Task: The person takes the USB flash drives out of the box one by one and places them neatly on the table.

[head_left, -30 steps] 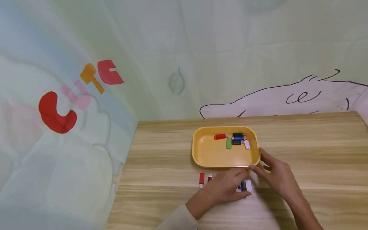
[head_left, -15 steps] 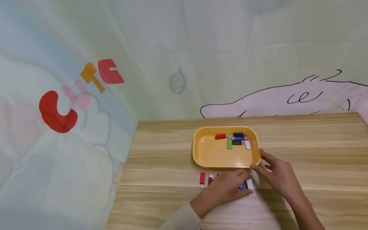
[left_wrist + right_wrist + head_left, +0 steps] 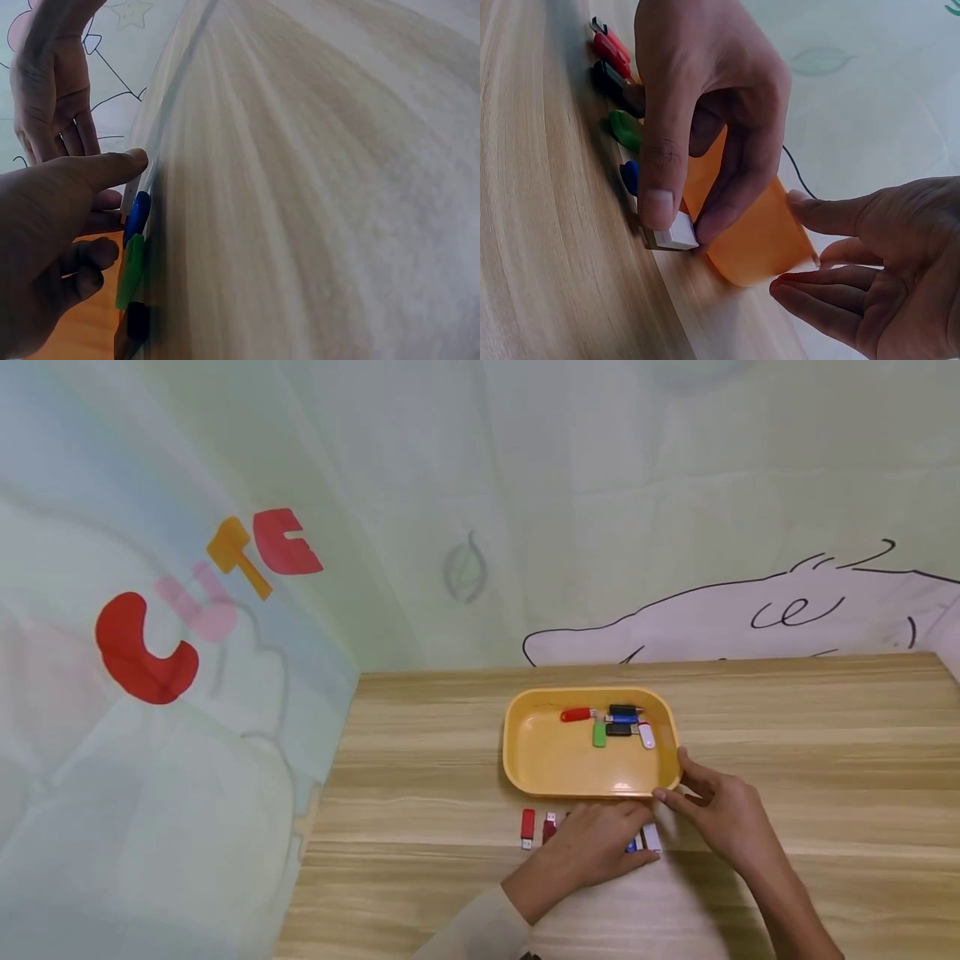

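Observation:
In the head view my left hand (image 3: 588,852) reaches over a row of USB sticks in front of the tray and covers most of it. Its thumb and a finger pinch the white USB stick (image 3: 676,233) at the row's right end, close to the table. Beside that stick lie a blue USB stick (image 3: 137,214) and a green one (image 3: 131,271). My right hand (image 3: 727,814) holds the front right corner of the yellow tray (image 3: 517,781) between thumb and fingers.
Inside the tray lie several USB sticks, among them a red one (image 3: 577,715), a green one (image 3: 599,734) and a white one (image 3: 647,735). Left of my left hand, a red USB stick (image 3: 528,827) and a dark red one (image 3: 551,828) lie on the wooden table (image 3: 405,810).
My left wrist has shifted slightly to the right while its fingers stay at the white USB stick. The right hand keeps its place on the tray's corner.

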Available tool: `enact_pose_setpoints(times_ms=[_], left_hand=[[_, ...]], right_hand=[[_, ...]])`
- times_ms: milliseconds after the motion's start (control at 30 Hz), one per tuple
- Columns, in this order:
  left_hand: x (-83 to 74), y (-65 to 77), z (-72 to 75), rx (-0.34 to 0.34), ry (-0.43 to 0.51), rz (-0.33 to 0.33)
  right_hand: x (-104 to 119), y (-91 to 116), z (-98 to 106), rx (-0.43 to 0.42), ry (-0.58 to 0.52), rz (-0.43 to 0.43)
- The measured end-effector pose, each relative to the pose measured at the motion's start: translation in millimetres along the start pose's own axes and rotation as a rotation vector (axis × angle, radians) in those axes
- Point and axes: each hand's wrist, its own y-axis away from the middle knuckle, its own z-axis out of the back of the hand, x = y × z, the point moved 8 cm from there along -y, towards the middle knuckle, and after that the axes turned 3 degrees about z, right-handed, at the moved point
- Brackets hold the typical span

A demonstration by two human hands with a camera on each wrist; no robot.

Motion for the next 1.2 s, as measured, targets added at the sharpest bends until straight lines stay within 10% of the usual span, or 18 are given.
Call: enact_pose_setpoints(times_ms=[1200], left_hand=[[-4.0,-2.2,-4.0,0.007,-0.156,0.041]], right_hand=[[-2.8,1.0,0.7,0.003,-0.012,-0.031]])
